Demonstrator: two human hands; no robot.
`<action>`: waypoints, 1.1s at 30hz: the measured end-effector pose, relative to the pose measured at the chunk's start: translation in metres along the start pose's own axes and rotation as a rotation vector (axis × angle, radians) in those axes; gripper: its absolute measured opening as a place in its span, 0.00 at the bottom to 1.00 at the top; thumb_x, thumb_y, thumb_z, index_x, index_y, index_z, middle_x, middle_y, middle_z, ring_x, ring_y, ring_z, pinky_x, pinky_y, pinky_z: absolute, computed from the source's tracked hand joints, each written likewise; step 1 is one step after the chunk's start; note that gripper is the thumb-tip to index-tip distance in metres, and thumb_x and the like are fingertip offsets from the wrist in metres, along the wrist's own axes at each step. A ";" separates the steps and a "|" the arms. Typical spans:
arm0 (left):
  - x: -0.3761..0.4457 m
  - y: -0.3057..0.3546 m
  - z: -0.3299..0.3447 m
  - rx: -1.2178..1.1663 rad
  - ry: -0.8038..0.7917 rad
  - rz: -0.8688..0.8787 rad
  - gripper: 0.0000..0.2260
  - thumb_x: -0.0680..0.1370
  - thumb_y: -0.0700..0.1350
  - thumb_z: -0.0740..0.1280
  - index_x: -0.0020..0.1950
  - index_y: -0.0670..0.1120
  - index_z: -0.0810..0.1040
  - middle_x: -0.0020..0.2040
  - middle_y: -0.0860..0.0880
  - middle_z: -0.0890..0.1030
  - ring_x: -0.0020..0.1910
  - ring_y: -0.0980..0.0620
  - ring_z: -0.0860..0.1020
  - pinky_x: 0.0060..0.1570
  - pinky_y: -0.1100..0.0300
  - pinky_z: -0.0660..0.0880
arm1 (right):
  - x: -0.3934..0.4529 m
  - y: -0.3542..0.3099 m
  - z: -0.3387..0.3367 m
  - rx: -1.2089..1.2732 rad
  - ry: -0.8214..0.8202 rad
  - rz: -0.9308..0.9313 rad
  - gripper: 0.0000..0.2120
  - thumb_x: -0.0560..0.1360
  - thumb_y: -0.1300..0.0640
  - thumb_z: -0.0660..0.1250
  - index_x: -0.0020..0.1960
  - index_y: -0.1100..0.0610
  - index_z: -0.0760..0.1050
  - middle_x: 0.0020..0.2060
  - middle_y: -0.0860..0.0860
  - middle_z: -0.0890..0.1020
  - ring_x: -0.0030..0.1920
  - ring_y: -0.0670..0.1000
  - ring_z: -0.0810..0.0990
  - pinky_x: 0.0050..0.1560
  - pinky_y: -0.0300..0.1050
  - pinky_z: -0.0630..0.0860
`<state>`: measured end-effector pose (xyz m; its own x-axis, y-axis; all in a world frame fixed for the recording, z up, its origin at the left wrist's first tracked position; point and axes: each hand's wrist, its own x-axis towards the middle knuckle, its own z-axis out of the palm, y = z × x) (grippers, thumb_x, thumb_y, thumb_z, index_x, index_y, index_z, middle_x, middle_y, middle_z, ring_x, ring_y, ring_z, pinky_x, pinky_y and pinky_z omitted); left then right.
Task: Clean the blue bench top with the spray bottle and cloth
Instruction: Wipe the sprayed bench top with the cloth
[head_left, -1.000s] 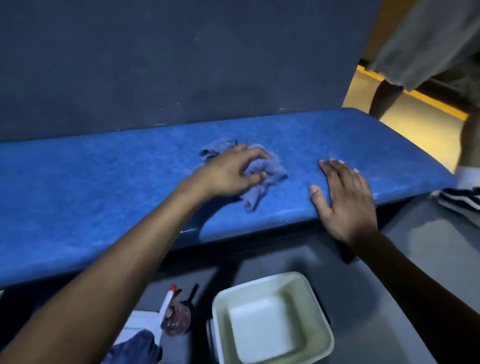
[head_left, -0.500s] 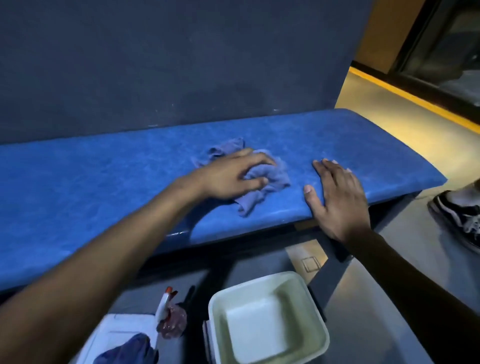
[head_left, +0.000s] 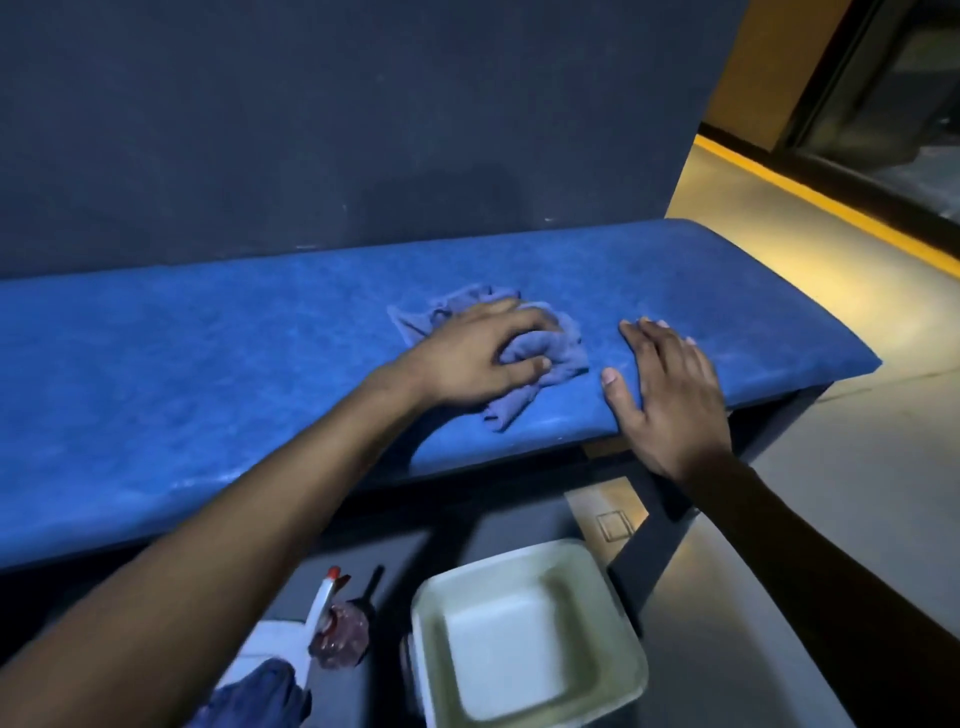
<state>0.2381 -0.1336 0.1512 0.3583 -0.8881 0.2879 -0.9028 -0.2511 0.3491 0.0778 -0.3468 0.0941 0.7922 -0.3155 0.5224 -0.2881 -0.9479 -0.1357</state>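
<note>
A blue padded surface runs along a dark wall. Your left hand rests mid-surface, fingers curled around a crumpled blue cloth. Your right hand lies flat just beside it, fingers straight. A spray bottle stands on the floor below.

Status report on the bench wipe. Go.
Left hand gripping the cloth on the bench top. Right hand flat on the front edge. Spray bottle down on the floor. Nothing in the way.
</note>
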 end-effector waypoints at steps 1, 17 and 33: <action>-0.010 -0.006 -0.007 0.001 0.000 0.031 0.19 0.80 0.57 0.65 0.67 0.50 0.77 0.66 0.51 0.79 0.68 0.49 0.74 0.69 0.54 0.69 | 0.000 0.000 0.000 0.000 -0.004 0.000 0.31 0.81 0.38 0.50 0.77 0.55 0.66 0.75 0.56 0.71 0.76 0.56 0.66 0.79 0.55 0.57; 0.032 -0.014 -0.006 0.020 0.002 -0.279 0.25 0.73 0.61 0.62 0.68 0.52 0.75 0.64 0.48 0.79 0.66 0.45 0.75 0.64 0.49 0.72 | -0.001 -0.002 -0.003 0.007 -0.002 -0.002 0.30 0.81 0.39 0.51 0.76 0.55 0.67 0.74 0.57 0.72 0.76 0.57 0.67 0.79 0.56 0.58; -0.208 0.107 0.072 -0.180 0.436 -0.213 0.17 0.78 0.49 0.72 0.67 0.52 0.79 0.71 0.51 0.76 0.73 0.51 0.72 0.72 0.55 0.67 | -0.041 -0.060 -0.052 0.125 -0.111 -0.144 0.25 0.83 0.45 0.54 0.73 0.59 0.71 0.74 0.58 0.73 0.75 0.58 0.69 0.78 0.56 0.59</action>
<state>0.0498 -0.0033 0.0650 0.6299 -0.5720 0.5254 -0.7577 -0.3041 0.5774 0.0351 -0.2749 0.1244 0.8768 -0.1728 0.4488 -0.1042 -0.9793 -0.1734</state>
